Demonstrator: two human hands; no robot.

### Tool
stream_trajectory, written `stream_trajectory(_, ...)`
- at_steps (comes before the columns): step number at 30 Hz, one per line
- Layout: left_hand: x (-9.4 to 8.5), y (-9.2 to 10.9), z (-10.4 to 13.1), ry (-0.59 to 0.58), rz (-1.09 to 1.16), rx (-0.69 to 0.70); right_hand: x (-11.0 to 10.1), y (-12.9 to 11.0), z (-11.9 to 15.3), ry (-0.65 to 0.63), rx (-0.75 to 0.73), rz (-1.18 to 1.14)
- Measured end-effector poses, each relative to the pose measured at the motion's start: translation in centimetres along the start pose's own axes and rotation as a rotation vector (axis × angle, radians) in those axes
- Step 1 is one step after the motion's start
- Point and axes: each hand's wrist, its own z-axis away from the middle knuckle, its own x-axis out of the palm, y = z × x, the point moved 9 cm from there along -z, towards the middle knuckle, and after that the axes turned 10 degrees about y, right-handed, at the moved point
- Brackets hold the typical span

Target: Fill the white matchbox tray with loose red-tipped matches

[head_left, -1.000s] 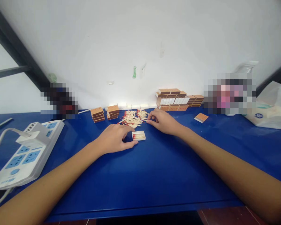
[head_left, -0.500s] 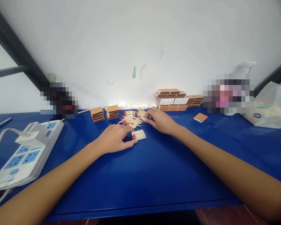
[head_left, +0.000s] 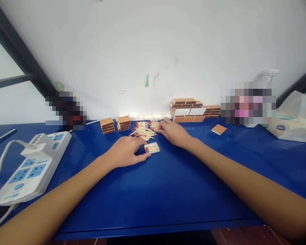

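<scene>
My left hand (head_left: pixel 127 151) grips the left end of a small white matchbox tray (head_left: pixel 156 151) between thumb and fingers. Several red-tipped matches (head_left: pixel 152 148) lie inside the tray, which rests on the blue table. Behind it spreads a loose pile of matches (head_left: pixel 142 130), heads pointing various ways. At the right edge of that pile is my right hand (head_left: pixel 173 132), its fingers curled and thumb close to the fingertips. Whatever is between those fingertips is too small to make out.
Two short stacks of matchboxes (head_left: pixel 107 126) stand left of the pile, and a larger stack (head_left: pixel 187 110) stands against the wall. White trays (head_left: pixel 148 116) line the wall. One matchbox (head_left: pixel 219 129) lies at right. A power strip (head_left: pixel 35 166) is at left, a plastic bag (head_left: pixel 293 119) far right.
The view has shifted slightly. Both hands keep nearly the same places, left at the tray and right at the pile's edge.
</scene>
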Motion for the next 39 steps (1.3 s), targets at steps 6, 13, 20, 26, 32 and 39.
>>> stream_trajectory(6,0.1,0.1,-0.1,0.000,-0.006,0.004,0.0,-0.4,0.0,-0.041,-0.042,0.074)
stream_trajectory(13,0.0,0.1,0.0,0.005,-0.012,0.008,0.1,0.2,0.5,-0.073,-0.023,0.140)
stream_trajectory(20,0.1,0.2,-0.1,-0.001,-0.002,0.011,0.2,1.1,0.5,-0.121,0.022,0.043)
stream_trajectory(26,0.0,0.1,-0.1,0.017,-0.016,0.025,-0.1,0.9,0.7,-0.121,-0.012,0.064)
stream_trajectory(32,-0.5,-0.3,-0.1,0.079,-0.083,-0.005,-2.0,1.1,1.3,-0.091,-0.054,0.029)
stream_trajectory(39,-0.7,-0.9,-0.2,0.101,-0.111,-0.052,-5.0,-1.7,2.1,0.009,-0.178,-0.006)
